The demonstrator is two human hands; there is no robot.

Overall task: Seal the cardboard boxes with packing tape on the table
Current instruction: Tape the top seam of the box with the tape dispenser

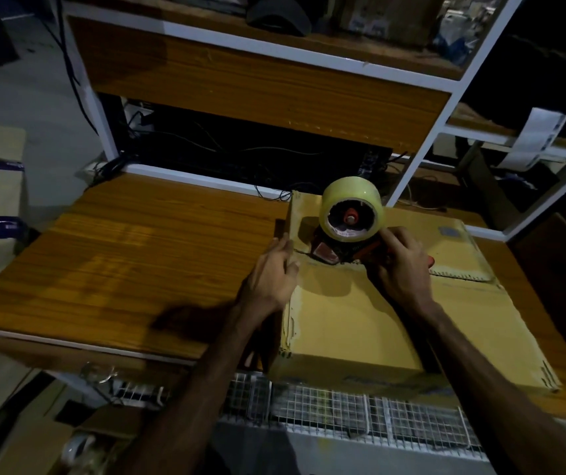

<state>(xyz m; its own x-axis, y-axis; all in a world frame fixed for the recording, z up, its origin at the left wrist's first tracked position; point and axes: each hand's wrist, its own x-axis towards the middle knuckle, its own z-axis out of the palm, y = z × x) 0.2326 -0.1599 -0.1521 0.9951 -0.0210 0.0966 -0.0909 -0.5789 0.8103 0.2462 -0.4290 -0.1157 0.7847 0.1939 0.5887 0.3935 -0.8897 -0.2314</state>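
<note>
Wooden surface [131,255] carries a flat brown cardboard box [370,323], seam untaped beyond the red tape dispenser [346,234] starting at its left end. Right hand [403,265] fingers clamp the dispenser; left hand [274,275] steadies the edge.

The right hand [403,269] covers the tape gun's [340,250] handle; the box's [360,323] print is too blurred to read; shelf [257,84] clutter is too dark to identify.

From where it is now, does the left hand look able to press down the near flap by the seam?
Probably yes. The left hand rests at the cardboard box left edge, holding nothing; the near flap beside it lies bare, with the tape dispenser farther back.
</note>
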